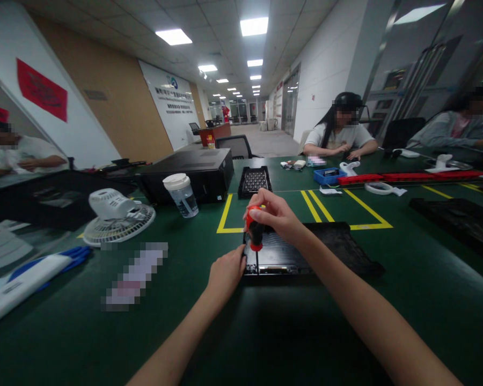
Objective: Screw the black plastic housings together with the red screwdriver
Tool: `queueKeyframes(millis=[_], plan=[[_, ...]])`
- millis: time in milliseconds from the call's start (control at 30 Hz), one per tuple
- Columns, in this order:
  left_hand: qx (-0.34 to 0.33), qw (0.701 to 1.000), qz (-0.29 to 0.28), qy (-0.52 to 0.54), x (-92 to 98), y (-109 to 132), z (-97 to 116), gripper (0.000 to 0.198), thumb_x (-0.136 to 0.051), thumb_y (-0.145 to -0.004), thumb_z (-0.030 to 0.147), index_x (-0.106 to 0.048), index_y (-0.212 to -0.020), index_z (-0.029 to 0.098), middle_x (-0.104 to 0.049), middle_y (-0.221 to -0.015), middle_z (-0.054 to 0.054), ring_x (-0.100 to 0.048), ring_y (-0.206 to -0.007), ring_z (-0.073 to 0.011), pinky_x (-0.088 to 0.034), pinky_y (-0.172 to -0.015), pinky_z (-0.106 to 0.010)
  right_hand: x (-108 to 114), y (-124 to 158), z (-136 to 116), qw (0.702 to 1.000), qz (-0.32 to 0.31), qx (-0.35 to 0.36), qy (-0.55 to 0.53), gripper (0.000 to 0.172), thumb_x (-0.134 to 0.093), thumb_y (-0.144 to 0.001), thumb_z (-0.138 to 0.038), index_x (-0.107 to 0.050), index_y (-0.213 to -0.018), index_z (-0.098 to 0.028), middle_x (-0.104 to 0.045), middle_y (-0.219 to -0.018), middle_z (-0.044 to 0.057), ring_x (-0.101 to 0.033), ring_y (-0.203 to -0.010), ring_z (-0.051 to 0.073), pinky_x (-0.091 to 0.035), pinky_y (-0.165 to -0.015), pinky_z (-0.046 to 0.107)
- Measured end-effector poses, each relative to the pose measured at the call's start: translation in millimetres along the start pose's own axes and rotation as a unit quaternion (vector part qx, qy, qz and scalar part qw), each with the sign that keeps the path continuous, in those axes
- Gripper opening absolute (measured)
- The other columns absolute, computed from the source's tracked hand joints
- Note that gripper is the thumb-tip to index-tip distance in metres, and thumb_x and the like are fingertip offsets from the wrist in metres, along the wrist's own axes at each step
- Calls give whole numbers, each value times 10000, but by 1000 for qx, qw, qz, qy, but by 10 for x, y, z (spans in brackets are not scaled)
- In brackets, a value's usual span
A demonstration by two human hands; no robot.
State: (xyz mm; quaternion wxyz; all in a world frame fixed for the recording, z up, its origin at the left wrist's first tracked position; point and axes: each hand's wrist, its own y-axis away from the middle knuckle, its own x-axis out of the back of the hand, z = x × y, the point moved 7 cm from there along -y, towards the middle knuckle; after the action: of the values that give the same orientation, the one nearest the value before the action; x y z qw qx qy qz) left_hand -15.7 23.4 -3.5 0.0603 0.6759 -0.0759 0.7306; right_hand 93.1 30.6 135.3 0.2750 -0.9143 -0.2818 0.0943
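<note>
A screwdriver (256, 230) with a red and black handle stands nearly upright in my right hand (277, 212), whose fingers close around the top of its handle. The shaft points down to the near left corner of a flat black panel (306, 249), which looks like a device cover with raised edges. My left hand (226, 266) grips the panel's left edge close to the screwdriver tip. Any screw under the tip is too small to make out. Beyond the panel sits a black tray (256, 182) with a grid of round pockets.
To the left are a white fan (118, 214), a lidded clear cup (181, 195), and a black case (189, 171). A blue box (329, 176) and a tape roll (378, 188) lie back right. Another black panel (459, 220) rests at right. Other people sit around the table.
</note>
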Motion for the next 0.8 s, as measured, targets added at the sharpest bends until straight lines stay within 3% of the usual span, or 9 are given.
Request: queueKeyframes(millis=[367,800], plan=[[-17,1000,22,6,-16,-20,-2,352,-332,-873,319,-414,-1211,264,-623,-1044,-51,-611,-871,-190,-455,-711,-280,20,16,-35,997,37,23,67,191,-594,-743,-274,-439,-737,-163,-455,-679,-31,-474,-567,64,-415,-517,189],[-2,1000,0,4,-15,-19,4,364,-323,-878,335,-395,-1229,269,-616,-1059,-54,-607,-881,-187,-447,-722,-274,46,37,-94,979,101,53,171,222,-609,-713,-271,-411,-686,-172,-403,-634,-47,-421,-556,63,-360,-478,169]])
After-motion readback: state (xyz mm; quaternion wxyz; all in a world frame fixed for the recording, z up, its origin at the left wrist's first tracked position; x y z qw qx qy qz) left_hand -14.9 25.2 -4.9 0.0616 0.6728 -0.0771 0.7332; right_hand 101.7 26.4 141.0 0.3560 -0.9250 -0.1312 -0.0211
